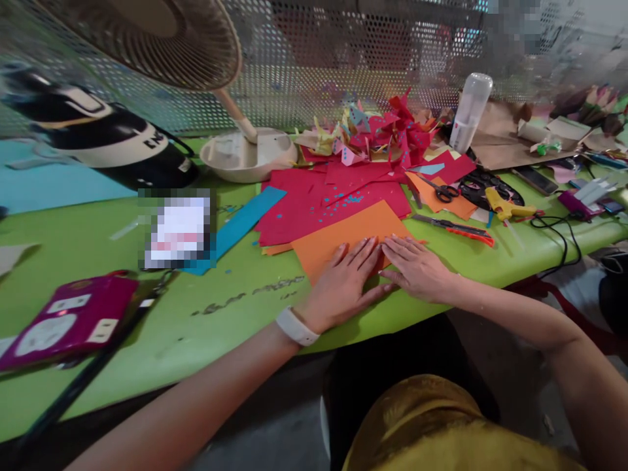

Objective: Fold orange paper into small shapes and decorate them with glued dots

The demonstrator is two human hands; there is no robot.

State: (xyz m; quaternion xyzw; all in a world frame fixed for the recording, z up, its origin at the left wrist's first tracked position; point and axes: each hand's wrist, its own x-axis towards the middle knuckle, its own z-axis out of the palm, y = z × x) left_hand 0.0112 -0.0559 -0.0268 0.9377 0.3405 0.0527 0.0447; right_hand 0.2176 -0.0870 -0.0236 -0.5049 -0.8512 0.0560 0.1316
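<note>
An orange sheet of paper [338,232] lies at the front of the green table, partly over a spread of red paper sheets [299,203]. My left hand [346,281], with a white band on its wrist, rests flat on the orange paper, fingers stretched out. Beside it, my right hand [415,267] lies flat on the paper's right part, fingers extended toward the left hand's fingertips. The sheet's near edge is hidden under both hands. Small blue paper bits [350,198] are scattered over the red sheets.
To the right lie an orange cutter knife [461,229], black scissors [444,191] and a yellow glue gun [507,206]. Folded paper pieces [373,131] are heaped behind. A fan base [275,154], a black bottle [122,147] and a purple power strip [73,314] stand on the left.
</note>
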